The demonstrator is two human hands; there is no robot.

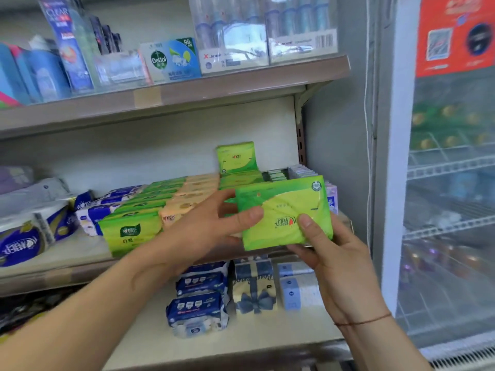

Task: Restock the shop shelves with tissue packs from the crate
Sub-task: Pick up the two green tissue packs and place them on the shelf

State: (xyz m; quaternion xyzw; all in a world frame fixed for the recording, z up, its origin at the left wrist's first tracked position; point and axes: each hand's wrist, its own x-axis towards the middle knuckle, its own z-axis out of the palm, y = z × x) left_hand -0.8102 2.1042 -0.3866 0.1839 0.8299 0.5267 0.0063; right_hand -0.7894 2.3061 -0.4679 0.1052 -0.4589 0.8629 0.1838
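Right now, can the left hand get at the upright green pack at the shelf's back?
Probably not as it is: the left hand grips the held green pack with the right hand. Once freed, the way above the low rows to the upright pack looks open.

Bright, even light; upper shelf goods point(80, 49) motion-blurred, fridge door point(450, 183) hazy, edges bowed.

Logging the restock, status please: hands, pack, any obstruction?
Left hand and right hand grip green tissue pack. Held before middle shelf, unplaced. Upright green pack behind it.
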